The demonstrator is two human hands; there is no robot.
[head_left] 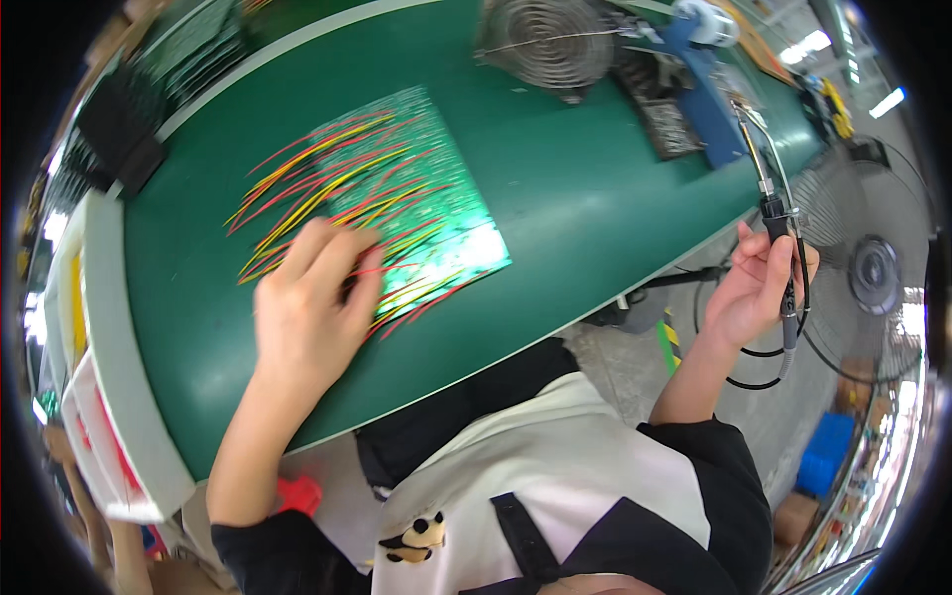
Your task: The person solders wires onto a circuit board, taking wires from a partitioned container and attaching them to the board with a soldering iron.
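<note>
A green circuit board panel [458, 198] lies on the green worktable, with several red and yellow wires [315, 196] sticking out past its left side. Over the lower left of these wires is my left hand [312, 297], its fingers bent and the thumb drawn in; what the fingertips pinch, if anything, is hidden beneath them. Off the table's right edge, my right hand [756, 286] grips a soldering iron [776, 220] by its black handle, tip pointing up and away. Its black cable loops below the hand.
A coiled grey wire spool [550, 42] and a blue metal stand [699, 89] occupy the far right of the worktable [565, 208]. Along the left edge stand white bins [104, 426]. A large fan [873, 268] is beyond my right hand, near a blue crate [826, 453].
</note>
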